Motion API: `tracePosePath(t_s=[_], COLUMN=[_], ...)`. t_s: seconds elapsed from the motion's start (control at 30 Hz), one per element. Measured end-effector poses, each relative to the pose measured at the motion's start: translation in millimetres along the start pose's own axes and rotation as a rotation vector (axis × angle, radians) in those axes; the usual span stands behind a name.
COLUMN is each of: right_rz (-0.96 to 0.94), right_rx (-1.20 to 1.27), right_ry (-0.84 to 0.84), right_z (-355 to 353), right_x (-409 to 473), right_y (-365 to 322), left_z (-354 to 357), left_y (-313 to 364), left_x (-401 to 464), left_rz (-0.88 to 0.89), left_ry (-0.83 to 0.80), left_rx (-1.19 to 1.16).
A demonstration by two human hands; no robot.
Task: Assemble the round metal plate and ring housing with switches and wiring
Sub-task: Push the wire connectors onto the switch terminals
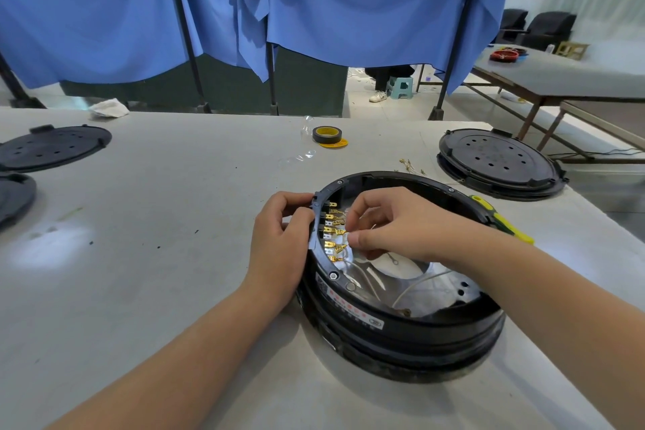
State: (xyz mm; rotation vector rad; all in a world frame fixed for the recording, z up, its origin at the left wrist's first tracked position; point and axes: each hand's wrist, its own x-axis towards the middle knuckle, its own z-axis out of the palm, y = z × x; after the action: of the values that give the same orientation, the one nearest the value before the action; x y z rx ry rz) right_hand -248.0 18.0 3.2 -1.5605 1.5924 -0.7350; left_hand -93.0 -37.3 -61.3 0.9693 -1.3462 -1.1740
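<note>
Ring housing (401, 321) resting on the surface (174, 290). Left hand (279, 237), grip curled round the rim, steadying it. Right hand (391, 223), fingertips pinched on a white wire (415, 284), apparently for pushing onto the gold terminals (331, 230).

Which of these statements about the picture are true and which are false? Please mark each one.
1. The left hand grips the rim of the black ring housing. True.
2. The right hand rests flat on the table. False: it reaches inside the housing, at the gold terminals.
3. The tape roll lies inside the housing. False: it lies on the table behind it.
4. White wires lie inside the housing. True.
</note>
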Motion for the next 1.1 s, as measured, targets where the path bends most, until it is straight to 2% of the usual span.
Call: tracePosePath(t_s=[0.17,0.43,0.57,1.1], right_rz=[-0.074,-0.14,-0.12,-0.087], right_rx=[-0.197,-0.388,-0.414,-0.364], right_ry=[-0.076,0.111,0.162,0.183], right_z=[3,14,18,23], right_x=[-5,-8,-9,-10], right_y=[-3,-4,-4,-2], left_z=[0,-1,0,1], left_y=[-1,1,1,6], left_x=[0,0,0,-4], left_rz=[0.005,0.004,0.011,0.019], left_ry=[0.015,0.015,0.018,-0.025], left_rx=[0.049,0.036,0.048,0.052])
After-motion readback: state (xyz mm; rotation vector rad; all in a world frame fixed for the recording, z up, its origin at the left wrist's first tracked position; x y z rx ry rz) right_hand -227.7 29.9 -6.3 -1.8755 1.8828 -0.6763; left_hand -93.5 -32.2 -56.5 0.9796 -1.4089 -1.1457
